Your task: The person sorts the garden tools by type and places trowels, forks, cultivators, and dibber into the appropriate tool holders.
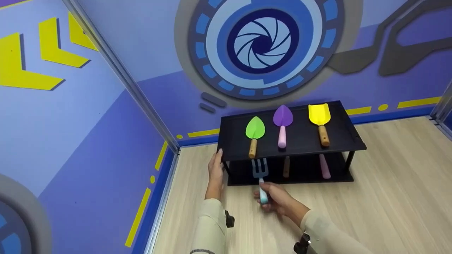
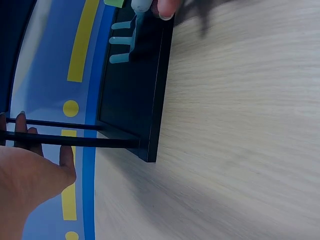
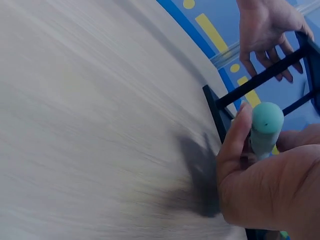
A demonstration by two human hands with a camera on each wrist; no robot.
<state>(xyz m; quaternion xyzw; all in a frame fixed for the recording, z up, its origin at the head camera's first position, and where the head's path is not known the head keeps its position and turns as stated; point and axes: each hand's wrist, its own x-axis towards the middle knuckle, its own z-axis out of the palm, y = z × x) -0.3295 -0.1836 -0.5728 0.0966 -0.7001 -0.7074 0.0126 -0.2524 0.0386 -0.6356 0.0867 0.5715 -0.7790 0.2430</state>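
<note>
A small light-blue garden hand fork (image 1: 260,170) has its handle pinched between the thumb and fingers of my right hand (image 1: 279,199). Its prongs point into the front left of the lower tier of a black two-tier shelf (image 1: 268,141). The handle's rounded mint-coloured end (image 3: 267,119) faces the right wrist camera. My left hand (image 1: 214,173) is at the shelf's left side, its fairly straight fingers touching the edge near the upper tier. In the left wrist view, that hand's fingers (image 2: 21,127) lie behind a thin black post (image 2: 75,140).
On the upper tier lie a green trowel (image 1: 255,128), a purple trowel (image 1: 283,116) and a yellow shovel (image 1: 319,114). Below, a brown handle (image 1: 286,167) and a pink handle (image 1: 325,167) stick out. The shelf stands on a wood-grain surface (image 1: 399,183) by patterned walls.
</note>
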